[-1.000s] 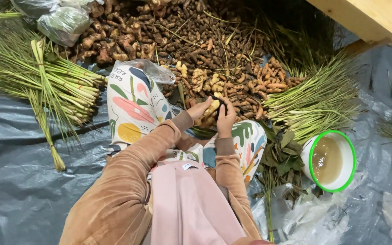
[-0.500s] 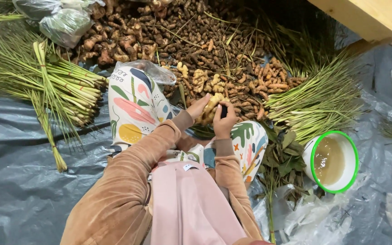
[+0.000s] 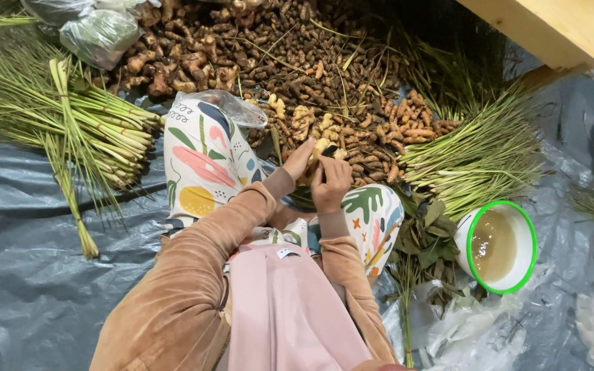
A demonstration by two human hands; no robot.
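Since the earlier frame the hands have barely shifted; the root (image 3: pixel 320 147) stays between them, near the root pile (image 3: pixel 324 82). The left hand (image 3: pixel 300 159) cups it, fingers curled. The right hand (image 3: pixel 331 182) pinches a dark blade (image 3: pixel 329 150) against it.

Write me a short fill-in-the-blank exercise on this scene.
1. Both hands, left hand and right hand, hold a pale piece of ____.
2. The white bowl has a ____ rim.
3. The lemongrass bundle lies on a grey plastic ____.
Missing words: root; green; sheet
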